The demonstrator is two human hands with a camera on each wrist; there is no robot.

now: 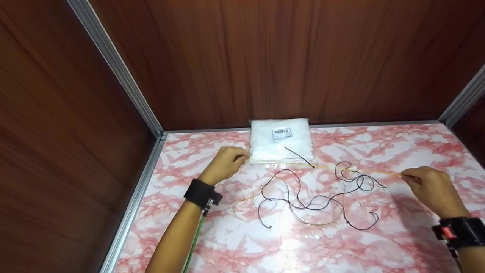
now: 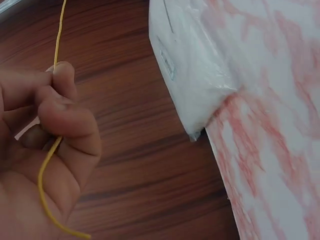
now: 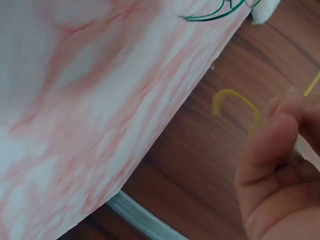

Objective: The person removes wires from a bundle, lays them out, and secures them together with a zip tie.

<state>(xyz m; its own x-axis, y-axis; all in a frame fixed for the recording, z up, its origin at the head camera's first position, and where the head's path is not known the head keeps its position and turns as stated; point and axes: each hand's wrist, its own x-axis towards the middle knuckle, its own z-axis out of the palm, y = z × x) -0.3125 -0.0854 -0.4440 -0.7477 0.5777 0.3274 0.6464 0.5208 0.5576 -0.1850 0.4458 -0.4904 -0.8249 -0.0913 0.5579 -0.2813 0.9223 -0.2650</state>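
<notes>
A thin yellow cord (image 1: 326, 167) runs nearly straight between my two hands, above the table. My left hand (image 1: 227, 163) pinches one end between thumb and fingers; a short tail of the cord (image 2: 42, 185) curls down past the palm in the left wrist view. My right hand (image 1: 432, 187) pinches the other end, and a hooked yellow tail (image 3: 237, 95) sticks out beyond the fingertips in the right wrist view. Below the cord, a loose tangle of dark cords (image 1: 322, 197) lies on the table, with paler tan strands (image 1: 310, 223) among them.
A clear plastic packet (image 1: 261, 136) of white material with a barcode label (image 1: 282, 133) lies at the table's back edge. One short dark cord (image 1: 299, 156) overlaps its front. Brown wood-grain panels (image 1: 265, 64) with metal edging enclose the pink-and-white marbled table (image 1: 242, 250).
</notes>
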